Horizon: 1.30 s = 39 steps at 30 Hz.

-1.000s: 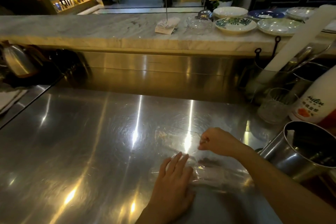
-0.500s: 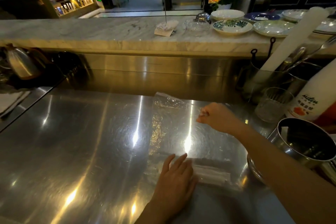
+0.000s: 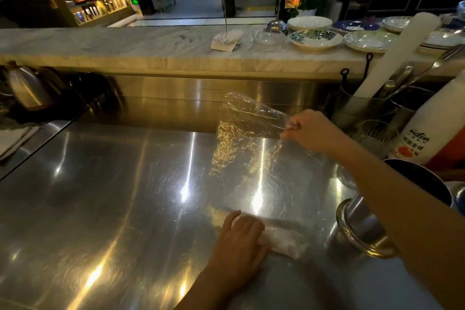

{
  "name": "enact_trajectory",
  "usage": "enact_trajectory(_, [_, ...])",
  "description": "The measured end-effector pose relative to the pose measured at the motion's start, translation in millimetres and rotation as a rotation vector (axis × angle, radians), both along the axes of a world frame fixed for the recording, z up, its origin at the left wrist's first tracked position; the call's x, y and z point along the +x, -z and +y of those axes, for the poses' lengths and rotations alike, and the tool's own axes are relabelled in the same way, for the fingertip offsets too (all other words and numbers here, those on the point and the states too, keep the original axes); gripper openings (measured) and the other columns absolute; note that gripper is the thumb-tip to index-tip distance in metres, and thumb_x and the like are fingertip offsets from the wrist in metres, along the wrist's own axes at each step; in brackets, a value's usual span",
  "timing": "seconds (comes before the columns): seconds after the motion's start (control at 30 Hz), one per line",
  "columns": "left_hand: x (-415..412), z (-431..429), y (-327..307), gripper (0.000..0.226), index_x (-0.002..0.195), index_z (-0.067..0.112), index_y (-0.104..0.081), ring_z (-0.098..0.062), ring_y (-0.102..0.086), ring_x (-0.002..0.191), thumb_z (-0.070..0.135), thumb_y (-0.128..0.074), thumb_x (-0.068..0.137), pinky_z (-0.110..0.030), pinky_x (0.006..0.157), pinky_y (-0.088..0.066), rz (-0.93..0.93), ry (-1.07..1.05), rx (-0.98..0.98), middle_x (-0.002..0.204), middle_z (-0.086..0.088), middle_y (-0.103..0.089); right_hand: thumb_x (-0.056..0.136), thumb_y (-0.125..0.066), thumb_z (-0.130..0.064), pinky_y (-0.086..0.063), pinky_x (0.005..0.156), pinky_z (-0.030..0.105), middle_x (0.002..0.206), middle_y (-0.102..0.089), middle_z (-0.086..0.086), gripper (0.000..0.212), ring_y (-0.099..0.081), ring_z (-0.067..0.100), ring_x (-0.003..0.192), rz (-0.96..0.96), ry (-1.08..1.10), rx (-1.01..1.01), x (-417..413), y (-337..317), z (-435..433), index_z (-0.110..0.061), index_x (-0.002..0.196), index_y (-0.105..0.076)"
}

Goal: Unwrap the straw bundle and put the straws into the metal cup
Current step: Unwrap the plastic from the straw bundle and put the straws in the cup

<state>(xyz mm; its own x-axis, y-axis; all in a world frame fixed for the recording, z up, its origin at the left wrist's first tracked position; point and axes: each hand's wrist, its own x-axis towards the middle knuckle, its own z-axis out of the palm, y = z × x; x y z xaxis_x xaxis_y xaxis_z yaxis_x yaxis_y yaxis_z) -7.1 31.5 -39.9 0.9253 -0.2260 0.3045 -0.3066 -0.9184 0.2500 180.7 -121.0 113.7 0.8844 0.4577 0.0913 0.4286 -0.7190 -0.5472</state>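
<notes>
Nearest: left hand (image 3: 239, 236) is lying on the straw bundle (image 3: 279, 240), fingers (image 3: 235, 219) curling over its left end and pressing it down on the steel desk (image 3: 113, 196). The bundle is lying flat, running left to right, its pale right end sticking out past the hand and looking blurred under film.

Just right of that, we are noting the metal cup (image 3: 362, 224) at the desk's right edge, dark mouth facing up and away, partly hidden behind the right forearm. It is reading as tilted in this wide view; we cannot tell if it is upright. It is apart from the bundle.

Farther in: the plastic wrap (image 3: 246, 138) is rising from the bundle as a clear crinkled sheet. The right hand (image 3: 312, 131) is holding it up above the desk, its fingers closing in a pinch on the sheet's right edge.

Behind the right hand we are logging a drinking glass (image 3: 377, 133), a white bottle (image 3: 427, 133) and a tall white roll (image 3: 397, 55) standing in a container.

Farthest: a raised marble desk (image 3: 125, 45) is carrying several plates (image 3: 315, 39). A metal kettle (image 3: 27, 88) is sitting at far left.
</notes>
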Motion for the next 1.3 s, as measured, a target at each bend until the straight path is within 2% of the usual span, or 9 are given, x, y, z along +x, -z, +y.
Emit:
enact_trajectory(0.13, [-0.5,0.0,-0.2,0.031,0.102,0.028,-0.06,-0.012,-0.051,0.094,0.046,-0.046,0.082,-0.031,0.093,-0.037,-0.001,-0.037,0.064,0.095,0.005,-0.064,0.081,-0.064,-0.024,-0.048,0.066,0.035,0.072,-0.065,0.019,0.026,-0.061,0.027,0.066,-0.041,0.031,0.053,3.9,-8.7,-3.5,0.002,0.075,-0.062])
enact_trajectory(0.3, [-4.2,-0.3,5.5,0.027,0.099,0.023,-0.062,-0.021,-0.047,0.125,0.041,-0.046,0.086,-0.048,0.102,-0.04,-0.015,-0.005,0.063,0.133,-0.005,-0.055,0.08,-0.064,-0.024,-0.045,0.062,0.031,0.061,-0.059,0.008,0.023,-0.056,0.018,0.057,-0.059,0.078,0.077,7.0,-13.9,-11.6,-0.008,0.064,-0.061])
enact_trajectory(0.47, [-9.7,-1.7,14.4,0.036,0.118,0.021,-0.057,-0.014,-0.043,0.128,0.039,-0.043,0.09,-0.042,0.108,-0.031,0.031,-0.039,0.128,0.135,0.0,-0.054,0.08,-0.064,-0.025,-0.04,0.058,0.025,0.06,-0.057,0.005,0.022,-0.053,0.014,0.056,-0.051,0.08,0.096,4.3,-16.0,-19.3,-0.008,0.067,-0.06])
enact_trajectory(0.67, [-0.3,-1.3,5.0,0.034,0.112,0.021,-0.061,-0.016,-0.053,0.119,0.035,-0.048,0.085,-0.044,0.101,-0.037,-0.089,0.008,0.129,0.126,-0.001,-0.061,0.082,-0.062,-0.027,-0.044,0.065,0.031,0.066,-0.057,0.002,0.018,-0.055,0.014,0.063,-0.084,0.052,0.055,-6.7,-23.6,-24.2,-0.01,0.076,-0.064])
enact_trajectory(0.8, [24.1,-6.2,-40.9,0.035,0.114,0.017,-0.06,-0.021,-0.056,0.116,0.032,-0.06,0.083,-0.047,0.099,-0.043,-0.243,0.013,0.019,0.125,-0.007,-0.061,0.083,-0.06,-0.029,-0.04,0.059,0.026,0.064,-0.054,-0.003,0.021,-0.052,0.01,0.062,-0.098,0.003,0.012,-15.9,-30.3,-26.7,-0.023,0.063,-0.054])
enact_trajectory(1.0, [64.8,-15.2,-163.0,0.036,0.116,0.01,-0.056,-0.026,-0.054,0.115,0.027,-0.053,0.084,-0.038,0.099,-0.035,-0.552,0.1,-0.037,0.122,-0.012,-0.061,0.084,-0.055,-0.036,-0.047,0.062,0.032,0.066,-0.058,0.002,0.025,-0.057,0.018,0.062,-0.187,-0.064,-0.122,-25.2,-38.6,-25.8,-0.014,0.071,-0.058])
enact_trajectory(1.1, [81.0,-17.8,-207.7,0.038,0.119,0.013,-0.055,-0.025,-0.051,0.119,0.028,-0.056,0.084,-0.039,0.103,-0.03,-0.529,0.143,0.106,0.124,-0.01,-0.06,0.083,-0.053,-0.042,-0.043,0.054,0.026,0.06,-0.053,-0.005,0.026,-0.054,0.012,0.056,-0.241,-0.096,-0.172,-31.1,-43.9,-25.1,-0.025,0.064,-0.049])
enact_trajectory(1.2, [92.9,-19.4,-231.6,0.037,0.117,0.014,-0.055,-0.024,-0.057,0.109,0.029,-0.057,0.084,-0.039,0.101,-0.031,-0.449,0.201,0.227,0.113,-0.008,-0.065,0.085,-0.051,-0.045,-0.048,0.06,0.03,0.061,-0.052,-0.005,0.023,-0.055,0.013,0.058,-0.283,-0.121,-0.24,-36.6,-51.3,-24.8,-0.026,0.074,-0.055])
enact_trajectory(1.3, [102.2,-18.6,-241.7,0.042,0.12,0.018,-0.051,-0.022,-0.056,0.109,0.041,-0.052,0.085,-0.036,0.102,-0.023,-0.278,0.184,0.326,0.114,-0.003,-0.065,0.084,-0.052,-0.046,-0.042,0.057,0.028,0.057,-0.044,-0.011,0.028,-0.047,0.006,0.053,-0.294,-0.152,-0.194,-42.3,-60.2,-28.7,-0.036,0.06,-0.04])
